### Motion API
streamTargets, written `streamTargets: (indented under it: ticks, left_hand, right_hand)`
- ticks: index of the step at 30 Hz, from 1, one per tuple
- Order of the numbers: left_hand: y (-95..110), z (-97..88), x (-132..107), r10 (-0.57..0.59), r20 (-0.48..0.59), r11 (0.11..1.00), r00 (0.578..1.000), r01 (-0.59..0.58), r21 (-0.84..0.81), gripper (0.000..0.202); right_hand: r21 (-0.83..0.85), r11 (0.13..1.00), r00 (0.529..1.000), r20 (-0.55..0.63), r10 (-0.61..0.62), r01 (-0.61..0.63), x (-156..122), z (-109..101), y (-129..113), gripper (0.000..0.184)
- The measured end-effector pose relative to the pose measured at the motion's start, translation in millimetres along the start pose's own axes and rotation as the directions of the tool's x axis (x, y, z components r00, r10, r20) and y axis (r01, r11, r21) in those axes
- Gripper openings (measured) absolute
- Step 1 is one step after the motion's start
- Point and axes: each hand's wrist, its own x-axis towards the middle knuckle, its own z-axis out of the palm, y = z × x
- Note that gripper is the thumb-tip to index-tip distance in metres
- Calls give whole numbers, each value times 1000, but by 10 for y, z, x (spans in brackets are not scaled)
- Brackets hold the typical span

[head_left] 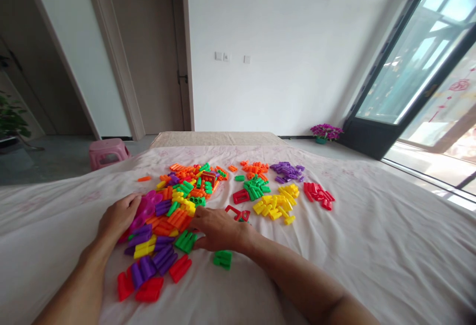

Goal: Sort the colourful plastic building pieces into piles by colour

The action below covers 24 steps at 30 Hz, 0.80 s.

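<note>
Plastic blocks (181,218) shine in mixed colours, right hand's (222,229) grip spread, left hand's (118,217) unclear.

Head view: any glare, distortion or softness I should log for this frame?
In the head view, daylight glare washes out parts of the glass door at right; wide-angle distortion makes it and the left-hand door trim lean; a soft shadow falls on the cloth below the right forearm; fine edges in the mixed plastic pieces look soft, though their colors stay distinct.

Daylight enters through glass doors (416,72) beside a white wall (282,67) and pink stool (108,152).
</note>
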Motion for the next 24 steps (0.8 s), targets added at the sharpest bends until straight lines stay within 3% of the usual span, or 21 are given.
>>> streamTargets:
  ticks: [8,14,19,24]
  left_hand:
    - [14,-12,1,-19,15,1000,1000,19,22,52]
    - [13,-11,-2,-8,9,1000,1000,8,5,51]
    - [10,-7,-1,-23,-2,1000,1000,23,16,51]
    - [16,-12,6,-30,7,999,1000,30,20,52]
  right_hand:
    - [-48,999,999,-38,-11,9,32,96,-6,46]
    - [-131,991,999,-28,-16,12,47,125,-168,46]
    - [-113,994,1000,-1,0,0,16,55,-231,39]
    - [-65,994,995,-30,91,-93,-42,-195,-27,36]
